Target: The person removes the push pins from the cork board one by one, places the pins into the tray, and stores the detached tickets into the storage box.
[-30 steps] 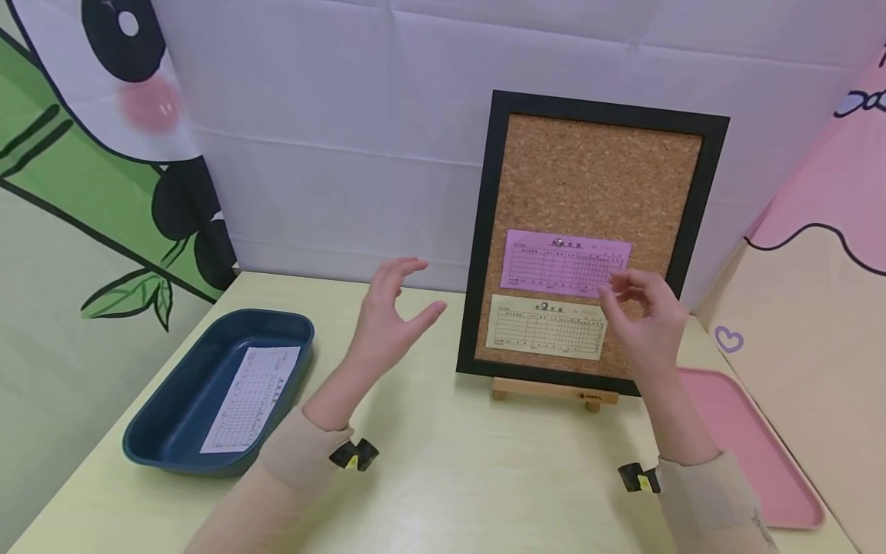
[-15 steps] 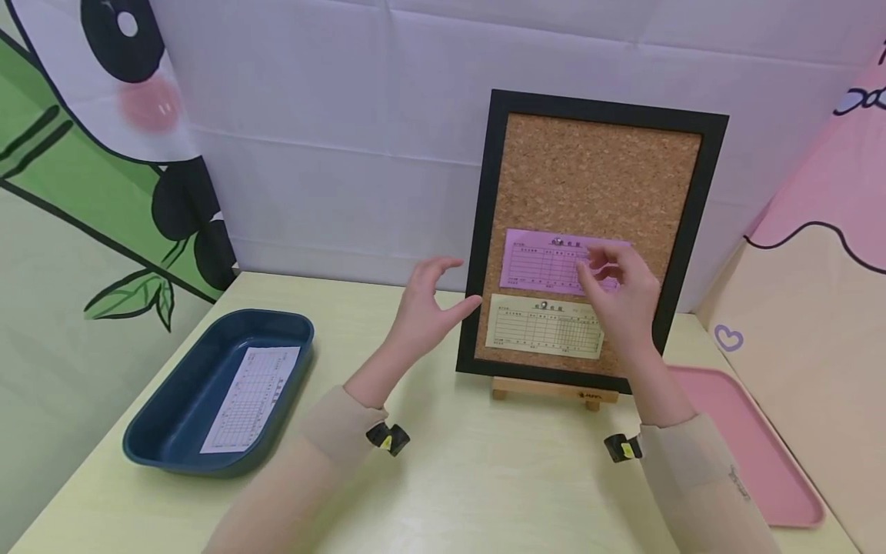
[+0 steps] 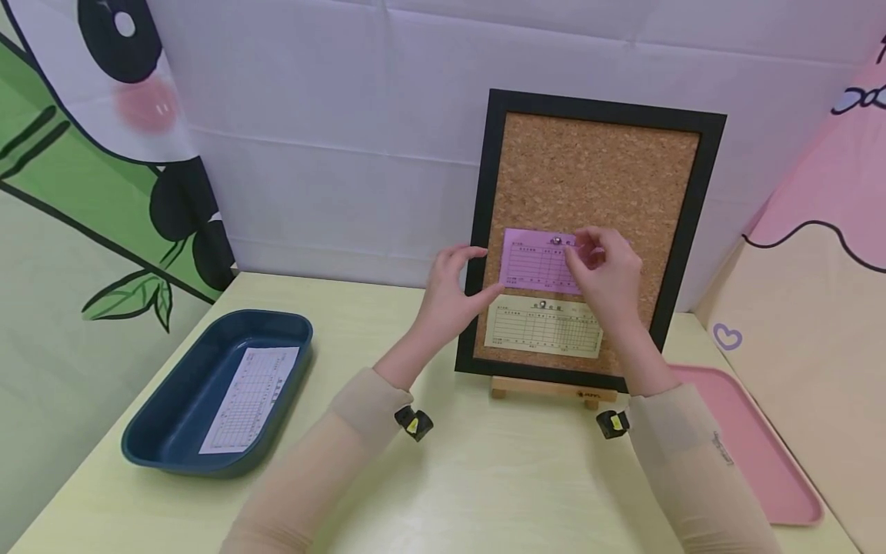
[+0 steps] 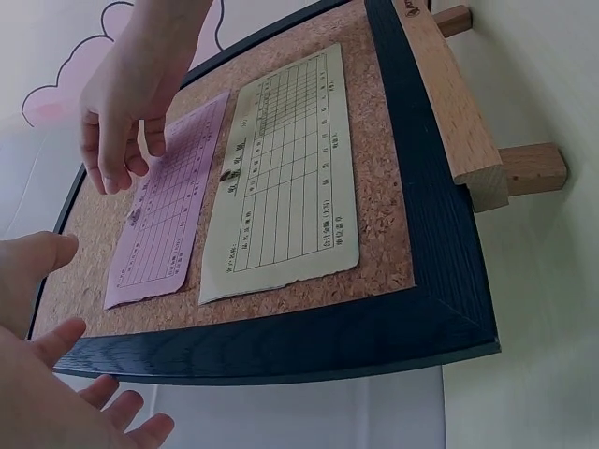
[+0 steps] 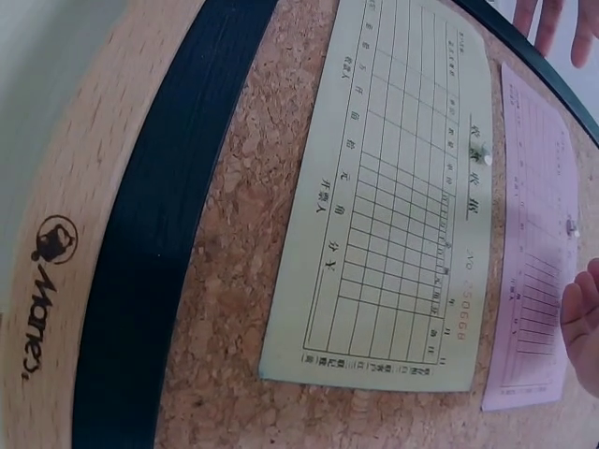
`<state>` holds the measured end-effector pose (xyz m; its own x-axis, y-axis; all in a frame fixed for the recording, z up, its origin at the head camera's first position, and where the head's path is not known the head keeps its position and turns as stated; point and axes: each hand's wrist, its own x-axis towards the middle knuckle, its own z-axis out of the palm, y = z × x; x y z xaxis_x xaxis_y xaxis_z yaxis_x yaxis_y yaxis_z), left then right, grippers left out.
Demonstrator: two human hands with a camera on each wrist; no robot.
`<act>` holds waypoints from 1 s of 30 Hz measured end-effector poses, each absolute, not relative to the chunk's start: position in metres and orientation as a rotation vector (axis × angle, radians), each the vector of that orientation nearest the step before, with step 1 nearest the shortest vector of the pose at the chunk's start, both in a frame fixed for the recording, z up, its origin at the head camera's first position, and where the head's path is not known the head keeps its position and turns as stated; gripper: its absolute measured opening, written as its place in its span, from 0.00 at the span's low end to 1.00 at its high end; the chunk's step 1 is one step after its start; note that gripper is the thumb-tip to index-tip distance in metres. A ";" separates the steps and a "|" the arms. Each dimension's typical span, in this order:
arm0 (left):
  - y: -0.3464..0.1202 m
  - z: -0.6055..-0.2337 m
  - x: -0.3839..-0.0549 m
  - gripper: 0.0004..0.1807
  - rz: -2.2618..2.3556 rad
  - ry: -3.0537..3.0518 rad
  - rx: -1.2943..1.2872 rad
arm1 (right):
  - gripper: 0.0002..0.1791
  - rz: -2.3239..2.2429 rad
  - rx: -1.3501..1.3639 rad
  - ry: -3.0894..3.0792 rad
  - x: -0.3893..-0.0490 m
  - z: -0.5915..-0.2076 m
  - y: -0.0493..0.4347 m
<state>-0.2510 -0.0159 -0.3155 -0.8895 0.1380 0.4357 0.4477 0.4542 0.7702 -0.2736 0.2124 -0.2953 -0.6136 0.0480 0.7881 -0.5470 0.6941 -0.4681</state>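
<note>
A pink-purple receipt slip (image 3: 529, 260) is fixed to a black-framed cork board (image 3: 588, 181) by a small push pin (image 3: 557, 241). Below it a pale yellow slip (image 3: 543, 327) hangs from another push pin (image 5: 480, 155). My right hand (image 3: 611, 277) is in front of the purple slip's right part, thumb and fingers bent close to the pin; I see nothing in its grasp. My left hand (image 3: 453, 292) spreads thumb and fingers at the board's left edge, thumb by the purple slip's lower left corner. In the left wrist view the left fingers (image 4: 65, 341) are near the frame.
The board leans on a wooden stand (image 3: 547, 388). On the table's left is a dark blue tray (image 3: 166, 462) holding a white printed slip (image 3: 251, 400). A pink tray (image 3: 754, 454) lies at the right. A fabric backdrop (image 3: 332, 154) rises behind the board.
My left hand has moved right and slightly up to the board's left edge. My right hand has moved left and up across the purple slip towards its pin. The slips have stayed put.
</note>
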 end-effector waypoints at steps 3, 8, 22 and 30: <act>-0.012 -0.314 -0.255 0.29 -1.417 -2.401 -0.479 | 0.14 0.855 0.400 -2.079 -0.279 -0.295 0.212; -0.005 -0.313 -0.260 0.28 -1.408 -2.403 -0.466 | 0.13 0.819 0.441 -2.063 -0.286 -0.296 0.211; 0.008 -0.316 -0.270 0.28 -1.405 -2.453 -0.388 | 0.12 0.785 0.433 -2.056 -0.287 -0.300 0.210; 0.014 -0.316 -0.272 0.26 -1.457 -2.444 -0.355 | 0.12 0.760 0.432 -2.071 -0.287 -0.301 0.209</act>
<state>-0.2721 0.0137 -0.3158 -0.9326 0.0694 0.3541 0.3445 0.4635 0.8164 -0.2868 0.2089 -0.3005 -0.5662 -0.0244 0.8239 -0.5514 0.7542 -0.3566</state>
